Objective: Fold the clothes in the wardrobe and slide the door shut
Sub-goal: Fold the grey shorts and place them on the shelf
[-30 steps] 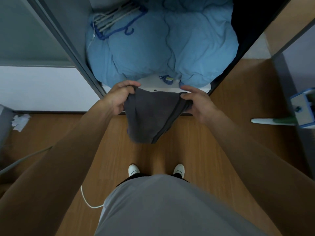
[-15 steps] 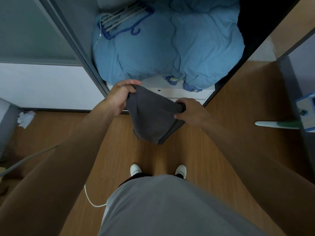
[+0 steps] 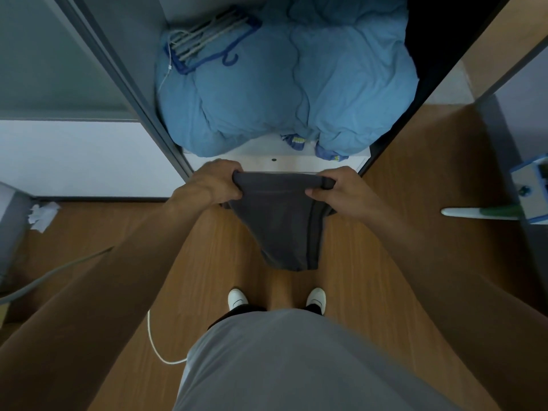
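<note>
A dark grey garment [image 3: 281, 226] hangs folded in front of me, above the wooden floor. My left hand [image 3: 213, 185] grips its top left corner and my right hand [image 3: 338, 191] pinches its top right corner, so the top edge is stretched flat between them. Just beyond my hands the wardrobe [image 3: 296, 161] stands open, its white shelf edge showing. The grey sliding door [image 3: 98, 60] is pushed aside at the left.
A bulky light blue quilt [image 3: 296, 93] fills the shelf, with several hangers [image 3: 207, 43] lying on its left top. A white cable [image 3: 154, 342] lies on the floor by my feet. Crumpled paper [image 3: 41, 216] sits far left, and a blue-and-white object [image 3: 530, 191] far right.
My right hand has moved up and to the right from the garment's lower fold to its top corner. The garment now hangs flat and stretched between both hands.
</note>
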The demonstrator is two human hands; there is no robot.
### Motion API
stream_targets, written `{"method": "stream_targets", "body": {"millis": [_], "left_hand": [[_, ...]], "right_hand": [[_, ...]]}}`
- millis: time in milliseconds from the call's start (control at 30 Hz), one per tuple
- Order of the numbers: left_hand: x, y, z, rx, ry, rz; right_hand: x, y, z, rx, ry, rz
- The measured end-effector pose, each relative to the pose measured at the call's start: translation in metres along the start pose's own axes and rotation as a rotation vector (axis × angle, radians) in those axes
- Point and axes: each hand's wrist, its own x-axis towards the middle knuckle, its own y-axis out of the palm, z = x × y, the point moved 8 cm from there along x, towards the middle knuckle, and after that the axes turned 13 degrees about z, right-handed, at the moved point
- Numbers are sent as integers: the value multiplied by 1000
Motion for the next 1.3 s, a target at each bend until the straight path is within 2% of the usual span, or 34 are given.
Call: {"method": "stream_targets", "body": {"millis": [100,167,267,400,467,533,600,667,800,900,1000,1067,1200,1300], "left_hand": [[4,-7,1,-54,98,-45],[3,-8,5,-261,182,-27],[1,-8,17,-636,185,-34],[5,-3,-3,-1011,374,44],[7,2,-18,-1014,384,127],[10,7,-39,-888,387,190],[13,1,-50,-913,334,105],[13,-10,-53,-1070,290,-14],[0,-24,-74,-1202,356,-40],[-10,-35,-85,-1230,337,-102],[-20,-46,-90,-1341,336,-139],[-26,-57,-88,-1405,356,-177],[-37,-74,-84,-1435,409,-239],[-40,-84,-67,-1410,406,-337]], "right_hand": [[-9,-6,4,203,7,58],[-14,-12,7,282,4,93],[-20,-27,10,411,-6,100],[-20,-42,19,559,-81,43],[-17,-48,22,618,-114,16],[-16,-53,24,628,-135,12],[-14,-60,23,593,-122,21],[-13,-70,13,531,-64,29],[-15,-86,-27,607,82,-62],[-14,-79,-46,789,36,-115],[-12,-59,-49,911,-99,-110],[-8,-43,-46,874,-128,-93],[12,-6,-24,519,-17,-16],[24,-11,-4,403,-95,-148]]}}
